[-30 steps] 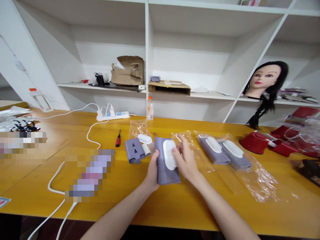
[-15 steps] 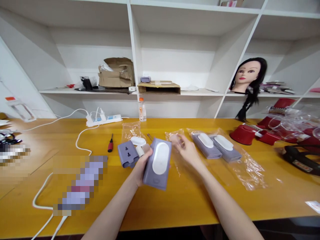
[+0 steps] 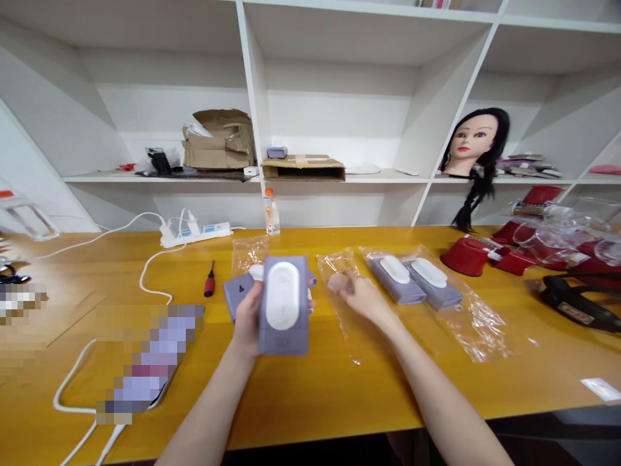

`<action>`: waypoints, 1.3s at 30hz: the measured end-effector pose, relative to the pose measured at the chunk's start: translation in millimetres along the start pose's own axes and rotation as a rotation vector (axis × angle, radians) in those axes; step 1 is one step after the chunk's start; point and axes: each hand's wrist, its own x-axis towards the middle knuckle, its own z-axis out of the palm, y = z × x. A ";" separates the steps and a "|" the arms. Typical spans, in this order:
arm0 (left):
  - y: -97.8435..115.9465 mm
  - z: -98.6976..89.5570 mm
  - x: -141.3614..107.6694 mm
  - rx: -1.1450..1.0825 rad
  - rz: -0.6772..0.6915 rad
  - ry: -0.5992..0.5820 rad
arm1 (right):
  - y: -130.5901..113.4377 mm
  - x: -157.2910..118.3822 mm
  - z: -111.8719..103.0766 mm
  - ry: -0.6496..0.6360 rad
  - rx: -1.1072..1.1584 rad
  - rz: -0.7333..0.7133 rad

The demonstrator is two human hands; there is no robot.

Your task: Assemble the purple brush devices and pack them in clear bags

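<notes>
My left hand is closed around a purple box-shaped device with a white oval piece on its face, held upright above the table. Behind it lies another purple piece with dark slots, partly hidden, beside a white oval part. My right hand is at a clear plastic bag, fingers bent and pinching at it; a small pinkish patch by the fingertips is unclear. Just right of that hand, two similar purple devices with white ovals lie side by side in clear plastic.
A red-handled screwdriver, a power strip with white cables and a blurred-out phone-like object are on the left. Red cups and a black strap-like item lie right. Shelves behind hold cardboard boxes and a mannequin head.
My left hand has moved left with the purple device, turning it more upright and face-on, and it covers more of the slotted piece. My right hand stays by the bag, its fingers lower.
</notes>
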 end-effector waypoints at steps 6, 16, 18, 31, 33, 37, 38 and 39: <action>26.1 -3.5 -3.7 -0.108 0.417 -0.017 | -7.3 -5.7 8.6 -0.115 -0.282 0.044; 13.6 -1.2 0.3 -0.063 0.189 -0.004 | -61.6 -21.1 51.0 -0.049 -0.083 -0.240; 11.4 -2.3 0.4 -0.040 0.110 0.009 | -58.1 -16.2 51.2 -0.041 -0.071 -0.225; -4.3 -34.1 -6.6 0.314 -0.173 -0.071 | -47.1 -25.3 -53.2 -0.237 0.966 -0.259; -4.0 -33.8 -7.8 0.324 -0.170 -0.069 | -47.5 -27.7 -51.6 -0.216 0.968 -0.280; -4.9 -26.9 -10.3 0.353 -0.202 -0.086 | -44.7 -30.2 -48.9 -0.192 0.985 -0.339; -5.4 -25.6 -10.4 0.368 -0.212 -0.089 | -44.3 -31.4 -49.0 -0.186 0.950 -0.367; -5.8 -25.0 -10.1 0.386 -0.218 -0.090 | -44.2 -32.8 -49.2 -0.178 0.898 -0.396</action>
